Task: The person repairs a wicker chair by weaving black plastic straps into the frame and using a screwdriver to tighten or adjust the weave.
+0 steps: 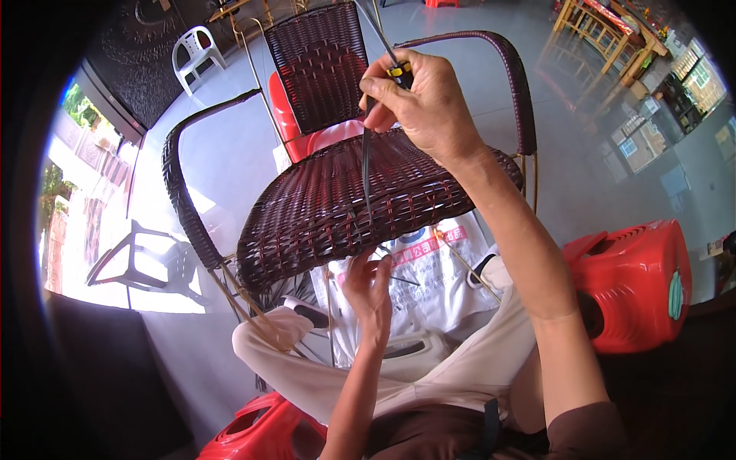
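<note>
A chair of dark brown woven rattan stands before me, its seat (pixel 307 207) tilted toward me. Above the seat, my right hand (pixel 429 100) is closed around a screwdriver (pixel 400 74) with a black and yellow handle, its shaft pointing up and away. The same fingers pinch a dark weaving strip (pixel 366 172), which runs down taut into the weave near the front edge. Just under that edge is my left hand (pixel 368 295), thumb and fingers apart and fingertips close to the weave. Beside it a loose dark strip end (pixel 406 281) sticks out.
Wrapped armrests (pixel 510 77) curve up on both sides of the seat. A white printed sack (pixel 437 284) lies on the floor beneath. Red plastic stools (pixel 636 284) stand at my right and lower left. A white chair (pixel 197 55) is at the far left, wooden furniture (pixel 606 38) far right.
</note>
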Demonstrator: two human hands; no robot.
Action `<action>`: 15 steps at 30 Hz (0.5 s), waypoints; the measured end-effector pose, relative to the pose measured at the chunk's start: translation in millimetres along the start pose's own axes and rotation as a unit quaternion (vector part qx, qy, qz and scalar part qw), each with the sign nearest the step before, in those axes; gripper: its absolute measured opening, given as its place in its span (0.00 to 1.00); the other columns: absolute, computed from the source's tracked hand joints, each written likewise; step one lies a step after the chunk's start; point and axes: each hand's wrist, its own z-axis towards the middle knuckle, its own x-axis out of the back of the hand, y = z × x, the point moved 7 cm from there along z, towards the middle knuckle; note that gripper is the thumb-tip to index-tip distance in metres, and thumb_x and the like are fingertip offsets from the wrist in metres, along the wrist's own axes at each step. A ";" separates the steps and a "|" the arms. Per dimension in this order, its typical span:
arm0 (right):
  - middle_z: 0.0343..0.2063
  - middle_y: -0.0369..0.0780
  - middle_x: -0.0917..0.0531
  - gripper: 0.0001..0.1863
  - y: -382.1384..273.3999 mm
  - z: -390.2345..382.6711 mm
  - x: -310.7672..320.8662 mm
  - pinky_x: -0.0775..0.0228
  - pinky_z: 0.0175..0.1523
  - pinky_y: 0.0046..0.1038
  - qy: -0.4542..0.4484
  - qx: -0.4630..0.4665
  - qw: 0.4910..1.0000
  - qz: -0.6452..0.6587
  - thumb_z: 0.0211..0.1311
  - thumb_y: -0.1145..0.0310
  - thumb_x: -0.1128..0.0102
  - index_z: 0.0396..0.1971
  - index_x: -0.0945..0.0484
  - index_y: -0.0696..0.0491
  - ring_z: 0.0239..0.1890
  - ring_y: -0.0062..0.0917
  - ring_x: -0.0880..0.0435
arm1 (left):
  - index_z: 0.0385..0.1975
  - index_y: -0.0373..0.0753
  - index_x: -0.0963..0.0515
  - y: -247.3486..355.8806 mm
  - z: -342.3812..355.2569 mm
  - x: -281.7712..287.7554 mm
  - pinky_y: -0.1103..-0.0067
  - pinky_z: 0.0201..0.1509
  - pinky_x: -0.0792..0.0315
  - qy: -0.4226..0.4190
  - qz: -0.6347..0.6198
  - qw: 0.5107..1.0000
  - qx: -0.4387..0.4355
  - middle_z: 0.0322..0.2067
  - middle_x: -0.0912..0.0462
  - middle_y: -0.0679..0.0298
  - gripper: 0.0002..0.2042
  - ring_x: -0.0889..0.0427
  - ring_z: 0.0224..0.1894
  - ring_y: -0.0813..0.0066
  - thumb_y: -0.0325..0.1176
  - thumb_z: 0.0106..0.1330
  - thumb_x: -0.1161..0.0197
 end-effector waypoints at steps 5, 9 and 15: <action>0.19 0.39 0.22 0.05 -2.9 -2.4 0.2 0.27 0.17 0.16 -0.009 0.004 1.000 -0.003 0.56 0.74 0.47 0.24 0.28 0.59 0.17 0.19 0.20 | 0.39 0.30 0.27 2.5 1.4 -17.6 0.82 0.37 0.32 -0.021 -0.029 0.999 -0.015 0.33 0.23 0.62 0.14 0.27 0.34 0.78 0.30 0.56 0.39; 0.20 0.39 0.21 0.05 8.0 -8.3 6.2 0.32 0.15 0.15 -0.007 -0.023 1.000 0.006 0.57 0.73 0.48 0.25 0.28 0.59 0.16 0.19 0.20 | 0.33 0.29 0.28 -3.5 2.0 -17.6 0.82 0.43 0.32 -0.016 -0.148 0.989 -0.004 0.32 0.25 0.63 0.09 0.27 0.34 0.77 0.28 0.58 0.41; 0.21 0.41 0.20 0.05 14.9 -14.2 3.0 0.37 0.11 0.13 -0.004 -0.054 0.996 0.071 0.58 0.72 0.49 0.27 0.30 0.58 0.15 0.18 0.21 | 0.35 0.32 0.26 -0.7 0.1 -17.9 0.80 0.42 0.30 -0.025 -0.156 0.987 -0.006 0.32 0.21 0.61 0.07 0.22 0.35 0.75 0.27 0.60 0.43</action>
